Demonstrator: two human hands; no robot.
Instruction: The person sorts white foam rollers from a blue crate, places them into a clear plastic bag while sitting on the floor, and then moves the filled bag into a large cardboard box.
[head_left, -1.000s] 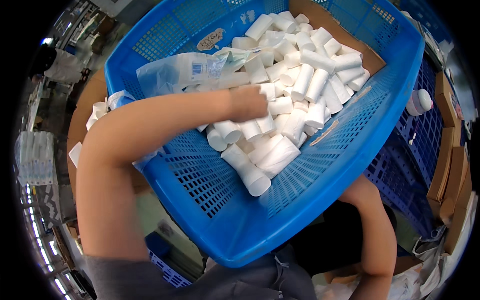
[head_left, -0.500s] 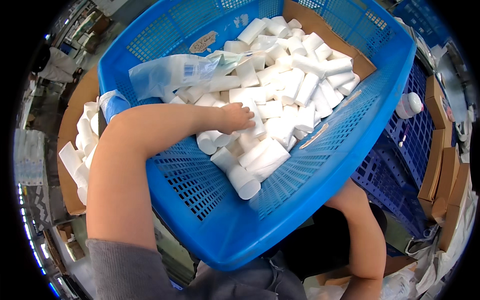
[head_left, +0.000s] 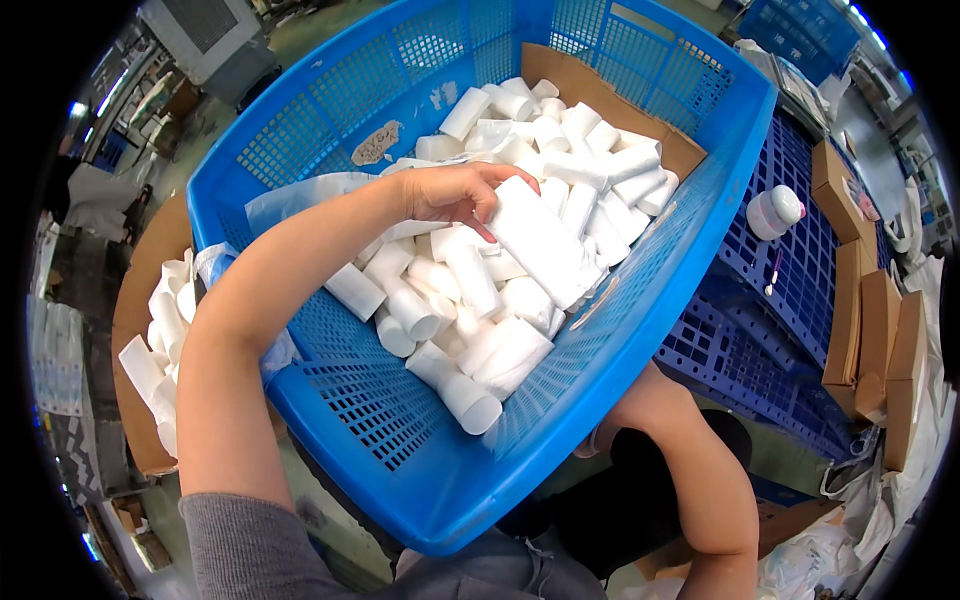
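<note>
A large blue plastic basket (head_left: 640,345) leans in front of me, with a heap of white rolls (head_left: 470,280) piled inside. My left hand (head_left: 455,195) reaches over its left side, fingers curled at the upper end of one larger white roll (head_left: 545,245) that lies tilted on top of the heap. Below the basket's right rim is my right hand (head_left: 640,405), close against the outside; its fingers are mostly hidden by the rim. A clear plastic bag (head_left: 290,200) lies in the basket, partly covered by my left forearm.
At the left, a cardboard box (head_left: 130,340) holds more white rolls. Blue perforated pallets (head_left: 760,330) stand at the right, with a white-capped jar (head_left: 775,212) on top. Open cardboard boxes (head_left: 845,320) line the far right. A brown cardboard sheet (head_left: 670,140) lines the basket's back corner.
My left hand has moved up over the heap and curled at a white roll, which now lies higher and tilted. The basket and my right hand appear shifted slightly left in view.
</note>
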